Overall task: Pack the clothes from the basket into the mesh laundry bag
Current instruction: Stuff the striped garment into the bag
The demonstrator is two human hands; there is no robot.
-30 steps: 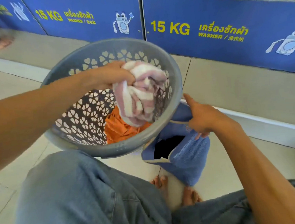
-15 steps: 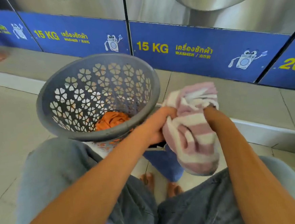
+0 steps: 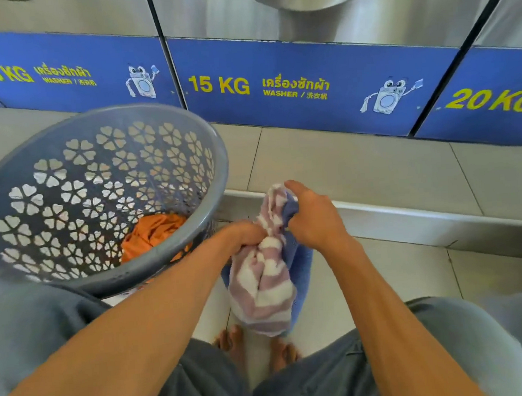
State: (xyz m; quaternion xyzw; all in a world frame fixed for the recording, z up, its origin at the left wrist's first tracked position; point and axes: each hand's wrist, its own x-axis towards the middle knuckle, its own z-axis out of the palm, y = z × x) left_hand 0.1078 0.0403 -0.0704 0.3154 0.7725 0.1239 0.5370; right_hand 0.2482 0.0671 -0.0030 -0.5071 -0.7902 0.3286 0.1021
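A grey plastic basket (image 3: pixel 190 234) with flower-shaped holes rests tilted on my left thigh, with an orange garment (image 3: pixel 153 233) lying in its bottom. Just right of its rim, my left hand (image 3: pixel 245 235) grips a pink and white striped towel (image 3: pixel 262 286) that hangs down between my knees. My right hand (image 3: pixel 312 217) is closed on the upper edge of the blue mesh laundry bag (image 3: pixel 302 257) and on the towel's top end. The bag hangs behind the towel, mostly hidden by it.
Blue washer panels (image 3: pixel 291 86) marked 15 KG and 20 KG run across the back above a tiled step (image 3: pixel 360 171). A metal ledge (image 3: pixel 411 217) crosses behind my hands. My bare feet (image 3: pixel 233 343) stand on the tiled floor below the towel.
The striped towel left the basket and crossed to the right, now lowered against the blue bag. My right hand rose to the bag's top edge. The view tilted up.
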